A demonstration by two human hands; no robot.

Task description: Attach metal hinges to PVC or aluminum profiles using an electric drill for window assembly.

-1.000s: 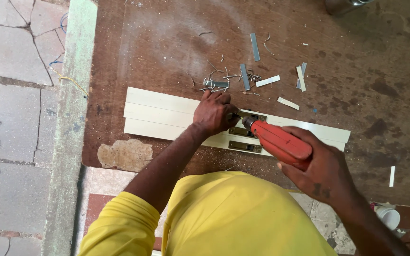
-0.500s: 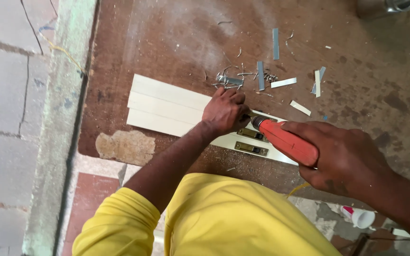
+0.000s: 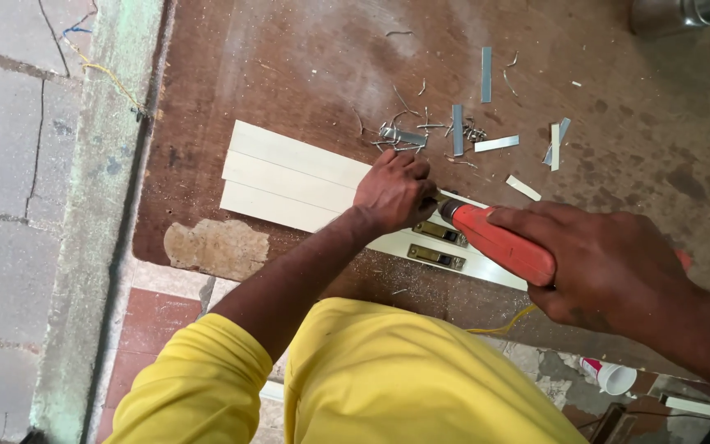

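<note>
My right hand (image 3: pixel 610 263) grips an orange power drill (image 3: pixel 499 240) that points left toward my left hand (image 3: pixel 394 191). The left hand's fingers are closed at the drill tip, pressed on a cream slatted panel (image 3: pixel 289 177) lying on a brown board (image 3: pixel 306 74). What the fingers pinch is hidden. Two brass hinges (image 3: pixel 437 245) lie on the panel just below the drill's nose.
Short metal strips (image 3: pixel 486 74) and curled shavings (image 3: pixel 408 131) are scattered on the board beyond the panel. A metal pot (image 3: pixel 692 12) stands at the top right corner. A small white tube (image 3: pixel 610 376) lies on the floor at lower right. Stone paving runs along the left.
The view has shifted a little; both hands and the drill stay together at the same spot on the panel.
</note>
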